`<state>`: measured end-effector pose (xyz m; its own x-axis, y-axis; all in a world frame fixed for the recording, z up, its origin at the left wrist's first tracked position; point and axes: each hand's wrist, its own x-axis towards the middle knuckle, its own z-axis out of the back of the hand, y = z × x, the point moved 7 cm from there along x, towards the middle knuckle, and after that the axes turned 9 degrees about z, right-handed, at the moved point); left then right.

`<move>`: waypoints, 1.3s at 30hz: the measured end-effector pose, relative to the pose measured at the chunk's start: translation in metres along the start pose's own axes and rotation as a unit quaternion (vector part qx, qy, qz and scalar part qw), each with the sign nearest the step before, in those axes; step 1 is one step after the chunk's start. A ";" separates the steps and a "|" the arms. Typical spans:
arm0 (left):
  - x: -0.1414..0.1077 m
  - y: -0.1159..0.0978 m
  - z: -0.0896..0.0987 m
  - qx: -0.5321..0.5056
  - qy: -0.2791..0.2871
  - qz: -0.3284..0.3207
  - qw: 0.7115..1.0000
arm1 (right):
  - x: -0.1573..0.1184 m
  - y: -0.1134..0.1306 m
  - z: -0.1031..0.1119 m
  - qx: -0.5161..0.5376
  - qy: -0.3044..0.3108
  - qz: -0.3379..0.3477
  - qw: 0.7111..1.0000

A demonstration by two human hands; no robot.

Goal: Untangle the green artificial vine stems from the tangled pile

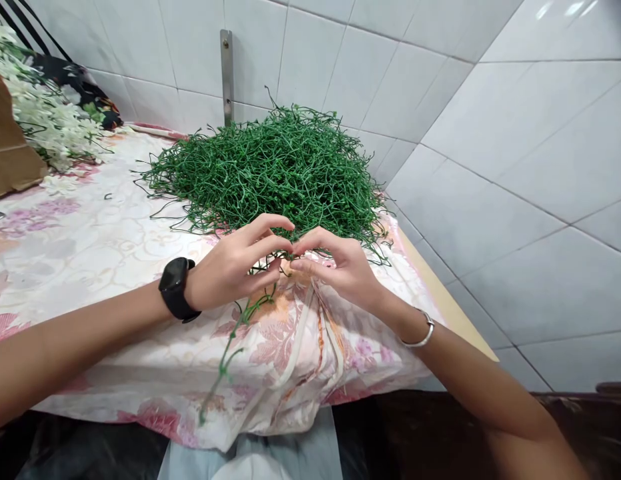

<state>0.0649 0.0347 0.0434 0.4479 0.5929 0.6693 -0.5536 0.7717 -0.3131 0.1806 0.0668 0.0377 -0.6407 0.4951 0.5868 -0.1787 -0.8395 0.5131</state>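
Observation:
Both hands meet at the near edge of a large heap of thin green plastic stems (285, 167). My left hand (240, 257), a black watch on its wrist, pinches a green stem between thumb and fingers. From beneath it a joined strand of green stems (233, 337) hangs down over the front of the cloth. My right hand (343, 263), wearing a silver bangle, pinches at the same spot, its fingertips touching those of the left. The small piece between the fingertips is mostly hidden.
A floral cloth (85, 267) covers the table, bunched at the front. White artificial flowers (53, 120) lie at the far left beside a brown cardboard piece (13, 150). White tiled walls (530, 160) stand behind and to the right. A metal bracket (226, 77) is on the back wall.

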 end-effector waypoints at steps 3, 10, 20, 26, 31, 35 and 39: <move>0.003 0.001 -0.001 -0.037 0.039 0.031 0.998 | 0.000 -0.002 -0.002 0.020 0.011 -0.030 0.999; 0.005 0.002 -0.005 -0.085 0.101 0.104 0.986 | 0.001 0.008 -0.005 -0.047 0.030 0.038 0.998; -0.005 -0.019 -0.001 0.112 -0.047 -0.075 0.990 | -0.002 0.015 -0.005 -0.173 0.039 0.109 0.978; -0.006 -0.025 -0.003 0.144 -0.040 -0.125 0.981 | -0.002 0.015 -0.008 -0.194 0.041 0.139 0.970; -0.011 -0.033 0.001 0.120 -0.032 -0.175 0.977 | -0.004 0.020 -0.016 -0.141 0.049 0.131 0.980; -0.010 -0.032 0.003 0.111 -0.015 -0.156 0.981 | -0.006 0.020 -0.020 -0.091 0.061 0.103 0.989; -0.003 -0.025 0.002 0.151 -0.015 -0.101 0.983 | -0.006 0.015 -0.017 -0.068 0.024 0.064 0.995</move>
<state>0.0760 0.0127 0.0506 0.5513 0.4244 0.7183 -0.6411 0.7665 0.0392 0.1690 0.0469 0.0309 -0.6990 0.3744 0.6093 -0.1916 -0.9189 0.3448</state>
